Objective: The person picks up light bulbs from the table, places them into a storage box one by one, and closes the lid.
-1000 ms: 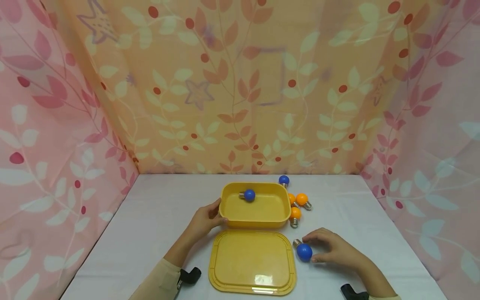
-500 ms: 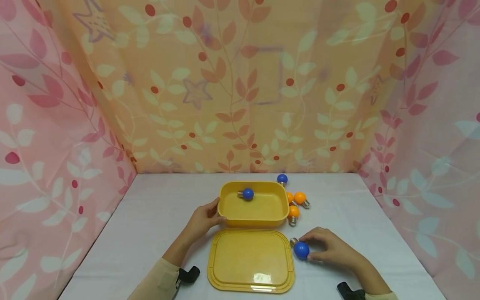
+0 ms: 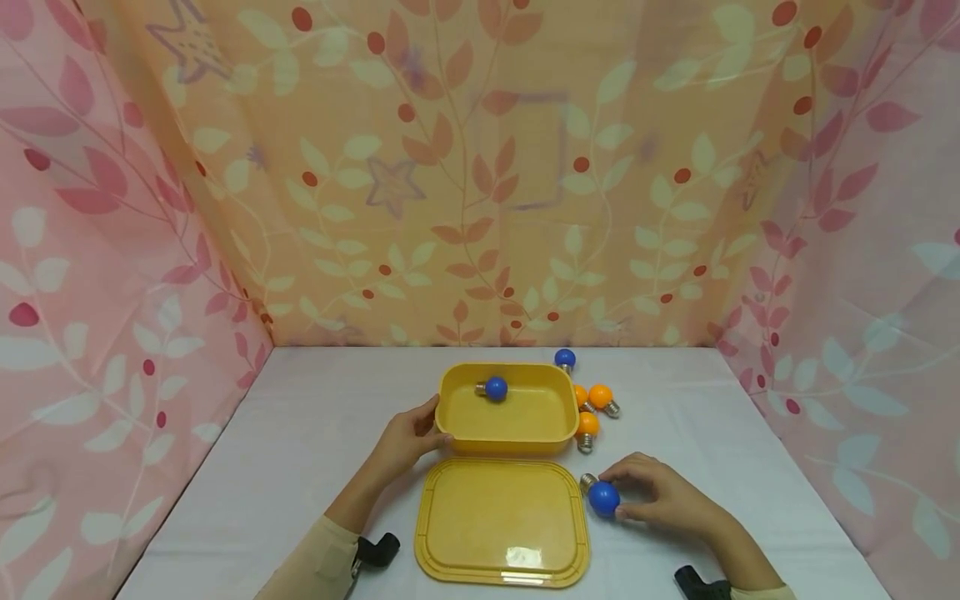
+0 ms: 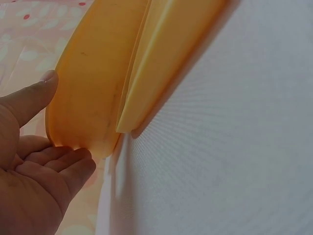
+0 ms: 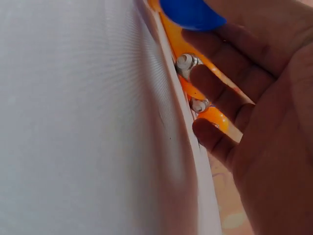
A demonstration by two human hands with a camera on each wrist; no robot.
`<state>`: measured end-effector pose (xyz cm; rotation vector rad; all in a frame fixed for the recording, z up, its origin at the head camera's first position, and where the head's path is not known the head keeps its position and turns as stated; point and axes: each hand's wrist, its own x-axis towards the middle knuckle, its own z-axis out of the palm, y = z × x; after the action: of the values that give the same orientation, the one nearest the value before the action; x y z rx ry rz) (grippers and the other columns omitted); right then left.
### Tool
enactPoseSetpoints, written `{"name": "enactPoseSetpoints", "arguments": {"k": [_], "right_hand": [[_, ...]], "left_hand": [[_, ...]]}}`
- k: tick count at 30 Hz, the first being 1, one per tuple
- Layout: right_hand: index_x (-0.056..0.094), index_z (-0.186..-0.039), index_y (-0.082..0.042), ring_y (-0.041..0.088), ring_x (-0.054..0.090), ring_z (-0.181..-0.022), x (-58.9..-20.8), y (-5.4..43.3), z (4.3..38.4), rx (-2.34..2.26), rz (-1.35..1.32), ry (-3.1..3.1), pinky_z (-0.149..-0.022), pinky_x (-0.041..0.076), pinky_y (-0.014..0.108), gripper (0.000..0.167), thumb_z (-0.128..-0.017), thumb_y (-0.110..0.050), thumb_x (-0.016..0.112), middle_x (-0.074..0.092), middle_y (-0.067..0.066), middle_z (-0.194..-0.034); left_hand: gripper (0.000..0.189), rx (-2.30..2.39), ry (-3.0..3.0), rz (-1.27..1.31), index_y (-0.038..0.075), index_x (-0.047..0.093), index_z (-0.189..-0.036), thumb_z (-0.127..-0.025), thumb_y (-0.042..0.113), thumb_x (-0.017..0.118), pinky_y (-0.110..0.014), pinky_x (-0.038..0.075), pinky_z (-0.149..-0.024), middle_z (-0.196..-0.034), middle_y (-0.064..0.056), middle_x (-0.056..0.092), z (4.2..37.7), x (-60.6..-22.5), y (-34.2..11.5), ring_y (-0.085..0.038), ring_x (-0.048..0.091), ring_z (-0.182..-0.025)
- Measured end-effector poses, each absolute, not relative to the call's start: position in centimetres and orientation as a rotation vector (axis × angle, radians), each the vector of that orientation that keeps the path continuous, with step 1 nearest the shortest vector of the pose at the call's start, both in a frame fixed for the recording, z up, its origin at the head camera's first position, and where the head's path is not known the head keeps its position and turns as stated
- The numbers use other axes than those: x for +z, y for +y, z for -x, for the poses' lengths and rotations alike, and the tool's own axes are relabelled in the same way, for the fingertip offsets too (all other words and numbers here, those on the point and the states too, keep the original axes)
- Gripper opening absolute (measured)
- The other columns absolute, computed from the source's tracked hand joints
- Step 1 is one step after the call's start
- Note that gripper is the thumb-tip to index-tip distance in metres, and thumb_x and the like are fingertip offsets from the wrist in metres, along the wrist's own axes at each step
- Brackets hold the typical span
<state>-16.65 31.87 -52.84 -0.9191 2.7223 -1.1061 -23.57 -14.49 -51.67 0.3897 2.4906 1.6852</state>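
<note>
A yellow plastic box [image 3: 507,446] stands open-topped at the middle of the table. My left hand [image 3: 403,437] holds its left end, thumb at the front corner and fingers curled round the side wall, as the left wrist view also shows. One blue light bulb [image 3: 496,388] lies inside, its screw base to the left. Right of the yellow lid [image 3: 502,523], my right hand [image 3: 660,492] pinches another blue light bulb [image 3: 603,499] between thumb and fingers. That bulb is low at the table, base towards the upper left. In the right wrist view, the other fingers extend loosely.
Several orange light bulbs [image 3: 601,396] lie along the box's right side, one partly hidden by it. Behind its far right corner is a blue bulb [image 3: 565,358]. Patterned cloth walls [image 3: 480,208] enclose the white table [image 3: 337,375] at the back and sides.
My right thumb and fingers have drawn slightly closer round the blue light bulb. The head view has shifted a little; the left hand and the box stay as they were.
</note>
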Motion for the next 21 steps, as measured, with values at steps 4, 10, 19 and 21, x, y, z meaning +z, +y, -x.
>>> {"name": "enactPoseSetpoints", "arguments": {"k": [4,10,19,21], "right_hand": [[0.069,-0.125,-0.033,0.008,0.062,-0.111,-52.1,31.8,16.6,-1.125,0.911,2.736,-0.100,0.052,0.025,0.041,-0.087,-0.039,0.082,0.067,-0.015,-0.120],[0.068,-0.125,-0.038,0.005,0.059,-0.115,-49.9,31.8,17.1,-1.110,0.861,2.779,-0.104,0.049,0.025,0.040,-0.087,-0.041,0.081,0.066,-0.019,-0.122],[0.070,-0.124,-0.038,0.006,0.057,-0.116,-45.8,31.2,19.0,-1.100,0.865,2.810,-0.099,0.054,0.027,0.039,-0.087,-0.037,0.082,0.066,-0.015,-0.122],[0.070,-0.124,-0.038,0.007,0.057,-0.116,-45.1,31.0,19.5,-1.096,0.880,2.809,-0.099,0.054,0.028,0.039,-0.087,-0.037,0.083,0.066,-0.015,-0.123]], "left_hand": [[0.083,1.706,2.475,-0.377,0.007,0.036,-0.158,-0.089,0.020,0.082,-0.040,0.044,-0.114,-0.159,-0.013,0.044,23.4,-51.6,-14.6,-0.028,0.048,-0.143],[0.085,1.722,2.449,-0.415,0.005,0.034,-0.159,-0.089,0.020,0.081,-0.037,0.044,-0.113,-0.159,-0.014,0.043,23.6,-51.7,-14.6,-0.029,0.046,-0.144],[0.087,1.706,2.445,-0.407,0.007,0.034,-0.159,-0.089,0.024,0.082,-0.037,0.045,-0.113,-0.160,-0.011,0.043,23.7,-51.6,-14.6,-0.027,0.046,-0.144],[0.087,1.703,2.449,-0.412,0.007,0.033,-0.159,-0.090,0.024,0.082,-0.037,0.045,-0.112,-0.160,-0.012,0.043,23.7,-51.7,-14.6,-0.028,0.047,-0.144]]}}
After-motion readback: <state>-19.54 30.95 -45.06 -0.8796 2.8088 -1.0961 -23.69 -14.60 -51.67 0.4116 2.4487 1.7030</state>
